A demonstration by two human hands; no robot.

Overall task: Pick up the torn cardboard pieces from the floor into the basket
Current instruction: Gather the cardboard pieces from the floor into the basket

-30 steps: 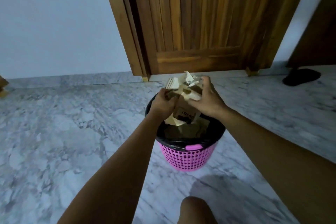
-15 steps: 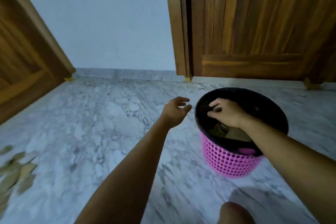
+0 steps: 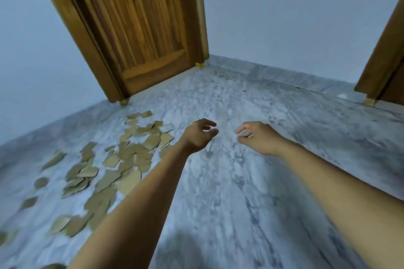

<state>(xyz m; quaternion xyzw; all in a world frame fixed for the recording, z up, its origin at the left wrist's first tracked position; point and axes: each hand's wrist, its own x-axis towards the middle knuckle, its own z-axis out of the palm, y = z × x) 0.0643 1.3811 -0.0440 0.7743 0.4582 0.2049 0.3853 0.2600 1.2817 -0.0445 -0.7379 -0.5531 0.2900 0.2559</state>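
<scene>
At far left, torn cardboard pieces (image 3: 122, 159), tan and flat, strewn over the grey-veined marble floor (image 3: 240, 214) in a loose band from the bottom-left corner up toward the foot of a wooden door (image 3: 142, 28). Mostly touching or overlapping in the middle of the patch, with a few stragglers apart at the left edge. Too blurred for any print or torn edges to be made out.

Next, the left hand (image 3: 197, 137), stretched forward on a bare forearm, just right of the nearest pieces and not touching them. Fingers (image 3: 209, 125) loosely curled and apart, thumb below, gripping nothing.

Close beside it, the right hand (image 3: 260, 137), likewise held out over bare marble, well clear of the cardboard. Fingers (image 3: 241, 130) slack, slightly bent, parted from the thumb, also holding nothing.

Behind both, a pale wall (image 3: 284, 17) meeting the floor at a marble skirting. At far right, the edge of a second wooden door frame (image 3: 389, 61).
</scene>
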